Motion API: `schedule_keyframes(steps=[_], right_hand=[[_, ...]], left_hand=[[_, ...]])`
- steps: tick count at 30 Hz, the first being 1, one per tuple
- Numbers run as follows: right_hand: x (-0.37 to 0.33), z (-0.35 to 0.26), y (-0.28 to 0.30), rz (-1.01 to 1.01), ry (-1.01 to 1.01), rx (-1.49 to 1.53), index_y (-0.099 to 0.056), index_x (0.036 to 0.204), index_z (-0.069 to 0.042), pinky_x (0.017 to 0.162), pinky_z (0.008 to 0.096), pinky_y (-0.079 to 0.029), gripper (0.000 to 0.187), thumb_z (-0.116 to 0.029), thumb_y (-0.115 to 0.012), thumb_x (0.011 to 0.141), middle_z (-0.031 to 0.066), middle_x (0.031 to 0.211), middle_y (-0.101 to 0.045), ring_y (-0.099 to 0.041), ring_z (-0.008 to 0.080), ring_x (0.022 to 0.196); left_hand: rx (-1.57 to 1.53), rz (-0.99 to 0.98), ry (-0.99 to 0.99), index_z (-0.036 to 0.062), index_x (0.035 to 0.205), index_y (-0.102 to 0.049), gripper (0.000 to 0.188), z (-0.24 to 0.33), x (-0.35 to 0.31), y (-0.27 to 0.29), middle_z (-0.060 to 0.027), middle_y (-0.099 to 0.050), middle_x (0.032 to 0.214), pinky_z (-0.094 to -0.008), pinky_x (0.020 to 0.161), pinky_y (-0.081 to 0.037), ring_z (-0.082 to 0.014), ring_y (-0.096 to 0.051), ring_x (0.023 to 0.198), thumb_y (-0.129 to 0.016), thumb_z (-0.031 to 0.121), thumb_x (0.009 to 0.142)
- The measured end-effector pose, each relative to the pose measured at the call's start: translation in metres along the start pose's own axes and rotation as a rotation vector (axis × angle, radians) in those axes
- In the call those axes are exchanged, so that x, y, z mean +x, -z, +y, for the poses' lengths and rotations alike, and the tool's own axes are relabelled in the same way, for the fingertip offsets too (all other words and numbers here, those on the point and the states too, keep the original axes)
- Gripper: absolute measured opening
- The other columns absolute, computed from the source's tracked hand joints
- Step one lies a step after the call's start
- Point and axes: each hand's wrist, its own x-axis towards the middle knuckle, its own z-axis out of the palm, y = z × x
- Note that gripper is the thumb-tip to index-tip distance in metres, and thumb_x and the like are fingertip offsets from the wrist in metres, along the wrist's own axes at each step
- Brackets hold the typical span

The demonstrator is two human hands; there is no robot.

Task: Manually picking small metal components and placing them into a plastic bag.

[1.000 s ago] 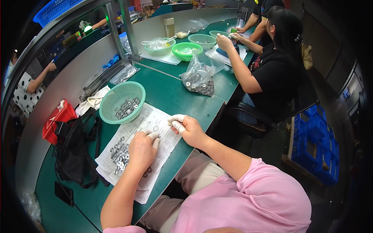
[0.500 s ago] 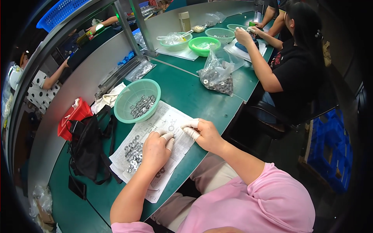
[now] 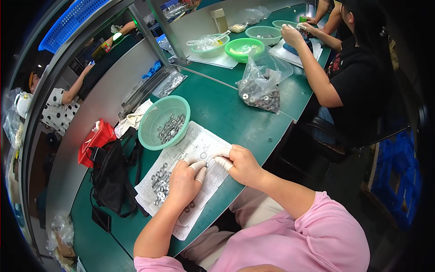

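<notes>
White finger covers sheathe the fingertips of both my hands. Above the printed sheets, my left hand is closed, pinching a small round metal part at its fingertips. Facing it from the right, my right hand has thumb and fingers pressed together; whatever lies between them is hidden. A pile of shiny metal discs spreads on the paper left of my left hand. Several darker ring-shaped parts lie by my left wrist. Just beyond the sheets, a pale green plastic basin contains grey metal parts.
A black bag and red container are at left, near a white cloth. Farther off stand a clear bag of metal parts and a bright green bowl. A co-worker sits at the right.
The whole view has shifted slightly, moving the table toward the right and down. My hands keep nearly the same pose, and the small part at my left fingertips shows more plainly.
</notes>
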Motion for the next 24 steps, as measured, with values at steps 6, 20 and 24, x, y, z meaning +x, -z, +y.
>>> schedule_keyframes(steps=[6,20,24], right_hand=[[0.0006,-0.0006,-0.0003,-0.004,-0.011,-0.012,-0.068,0.094,-0.004,0.068,0.0404,-0.046,0.015,-0.015,-0.062,0.084,0.0133,0.073,-0.060,-0.057,0.0298,0.075],[0.0003,-0.0037,0.0017,-0.032,-0.053,-0.025,-0.069,0.098,-0.005,0.064,0.0333,-0.046,0.016,-0.014,-0.063,0.086,0.0125,0.076,-0.062,-0.056,0.0240,0.070],[-0.0001,-0.0056,0.0017,-0.024,-0.088,0.040,-0.069,0.094,-0.004,0.062,0.0365,-0.045,0.015,-0.014,-0.064,0.084,0.0127,0.071,-0.059,-0.056,0.0267,0.068]], left_hand=[[0.004,0.001,-0.008,0.0055,0.093,-0.071,0.017,-0.0004,-0.0005,-0.0002,-0.0129,-0.064,0.094,-0.0381,0.080,-0.048,-0.0307,-0.058,0.089,-0.067,0.010,0.078],[0.035,0.010,-0.060,0.0064,0.094,-0.070,0.017,-0.0027,-0.0043,-0.0011,-0.0087,-0.063,0.095,-0.0379,0.078,-0.049,-0.0271,-0.058,0.088,-0.065,0.016,0.080],[0.018,0.008,-0.052,0.0055,0.095,-0.070,0.018,-0.0025,-0.0048,0.0000,-0.0084,-0.063,0.095,-0.0381,0.078,-0.049,-0.0269,-0.058,0.088,-0.065,0.015,0.080]])
